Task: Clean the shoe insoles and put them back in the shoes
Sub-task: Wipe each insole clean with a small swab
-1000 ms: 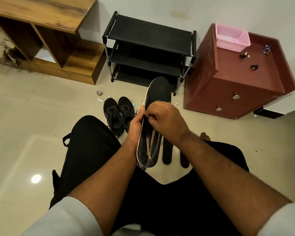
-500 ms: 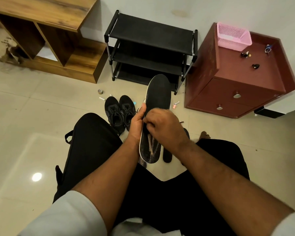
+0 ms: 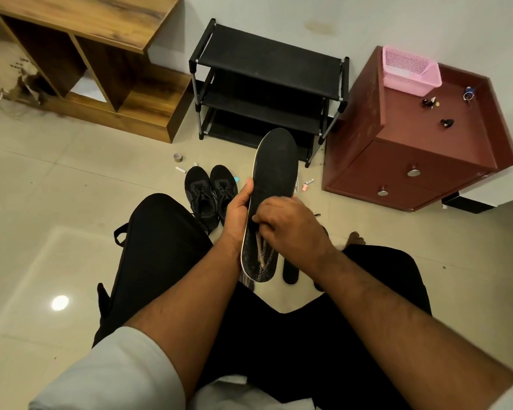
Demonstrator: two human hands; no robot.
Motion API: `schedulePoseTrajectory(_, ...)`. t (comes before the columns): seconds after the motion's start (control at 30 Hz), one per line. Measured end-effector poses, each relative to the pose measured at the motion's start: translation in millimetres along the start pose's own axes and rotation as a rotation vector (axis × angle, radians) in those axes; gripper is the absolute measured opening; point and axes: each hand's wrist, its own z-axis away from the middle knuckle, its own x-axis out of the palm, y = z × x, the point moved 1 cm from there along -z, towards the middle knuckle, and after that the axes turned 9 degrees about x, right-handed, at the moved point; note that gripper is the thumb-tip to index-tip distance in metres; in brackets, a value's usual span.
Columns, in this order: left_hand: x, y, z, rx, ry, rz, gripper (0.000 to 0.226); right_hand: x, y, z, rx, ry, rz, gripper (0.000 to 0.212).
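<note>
**Insole up, both hands on it**

Left hand (image 3: pixel 239 216) grips the black insole (image 3: pixel 274 176) by its left edge, toe end pointing away. Right hand (image 3: pixel 288 224) sits on its mid section, fingers curled w/ tips on the surface. Black shoes (image 3: pixel 211 192) side by side on the floor, just left. 2nd insole (image 3: pixel 290 272) lies on tile below.

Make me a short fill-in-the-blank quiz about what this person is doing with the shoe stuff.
1. The left hand grips the edge of a black ____.
2. The right hand rests on the insole, its fingers ____.
3. The pair of black shoes stands on the ____.
4. The pink basket sits on the ____ cabinet.

Missing words: insole; curled; floor; red
</note>
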Motion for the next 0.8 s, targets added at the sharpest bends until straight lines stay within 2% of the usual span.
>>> schedulePoseTrajectory(0.07,-1,0,1,0.008,0.007,0.016,0.046,-6,5,-12,0.009,0.03,0.04,0.009)
schedulePoseTrajectory(0.2,4,-3,5,-0.033,-0.083,0.086,0.041,-24,20,-42,0.047,0.044,0.137,0.013)
schedulePoseTrajectory(0.3,5,-3,7,-0.077,-0.129,0.111,0.043,-33,28,-54,0.068,0.037,0.142,0.015)
schedulePoseTrajectory(0.47,0,5,3,-0.039,-0.063,0.092,0.049,-12,15,-20,-0.048,-0.022,0.049,0.009)
schedulePoseTrajectory(0.6,-5,1,-4,-0.049,-0.007,0.009,0.059,1,14,9,-0.052,-0.08,-0.001,0.009)
schedulePoseTrajectory(0.8,1,-3,6,-0.066,-0.08,0.0,0.038,-13,35,-17,0.033,0.028,0.044,0.008)
